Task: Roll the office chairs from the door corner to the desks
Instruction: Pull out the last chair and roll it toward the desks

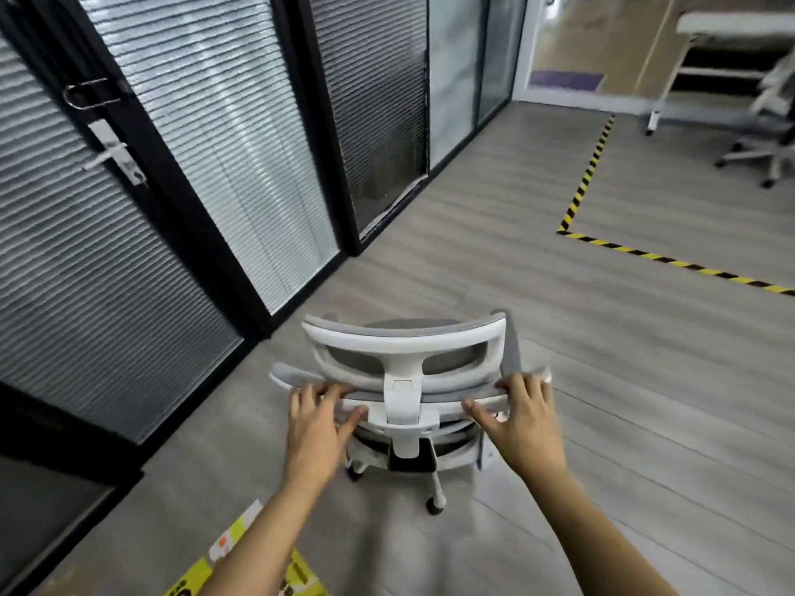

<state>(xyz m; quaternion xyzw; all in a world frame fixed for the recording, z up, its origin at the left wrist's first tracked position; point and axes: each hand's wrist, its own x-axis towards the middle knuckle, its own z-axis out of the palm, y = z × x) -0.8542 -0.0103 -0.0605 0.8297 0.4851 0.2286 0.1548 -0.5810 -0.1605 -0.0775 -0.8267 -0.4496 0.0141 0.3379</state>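
Holding on: both hands sit low in the middle of the frame, on the top bar of the chair's back.
Left hand (320, 417): its fingers curl over the bar, left of the white middle post, with the thumb below. It grips the bar.
Right hand (522, 423): it grips the same bar right of the post, fingers curled over, thumb below.
Office chair (404, 342): it is right in front of the hands and touching them. Its back is turned to us and its seat faces away, toward the top of the frame.
Long side: the top bar runs left to right, with one hand on each side of the post. Neither hand looks nearer than the other.
Wheels (434, 507): they rest on the grey floor (602, 380) under the seat.
Glass wall (215, 144): it fills the left of the frame, near the chair's left side. A push that drifts left could bump it.
Tape line (589, 174): a black and yellow strip lies on the floor, right of middle, between the chair and the far corner.
Bench (731, 23): it is in the upper right corner, well apart from the chair.
Other chair (770, 122): it is blurry, just beside the bench at the right edge.
Way to go: the bench lies up and to the right of the hands, so I think the chair must turn right, with the left hand pushing more.
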